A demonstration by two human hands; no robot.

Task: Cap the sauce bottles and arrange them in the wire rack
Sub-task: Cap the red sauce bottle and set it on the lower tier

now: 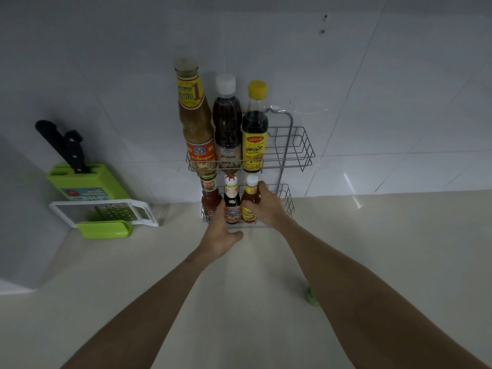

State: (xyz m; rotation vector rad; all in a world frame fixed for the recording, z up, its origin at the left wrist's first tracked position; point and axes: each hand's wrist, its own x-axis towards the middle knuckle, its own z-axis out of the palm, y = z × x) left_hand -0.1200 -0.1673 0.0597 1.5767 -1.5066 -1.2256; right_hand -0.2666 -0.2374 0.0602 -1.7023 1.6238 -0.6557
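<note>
A two-tier wire rack (300, 145) hangs on the tiled wall. Its upper shelf holds three tall capped bottles: a tan sauce bottle (195, 121), a dark bottle with a white cap (227, 121) and a yellow-capped soy bottle (254, 129). On the lower shelf stand a red chilli bottle (209, 195), a dark bottle with a red-white cap (231, 201) and a small orange bottle with a white cap (250, 190). My right hand (267, 206) wraps the small orange bottle. My left hand (221, 230) rests against the lower shelf's front, fingers by the red chilli bottle.
A green knife block (85, 182) with a black-handled knife stands at the left wall. A white-framed grater on a green tray (106, 217) lies in front of it. A small green object (311, 296) sits on the beige counter under my right forearm.
</note>
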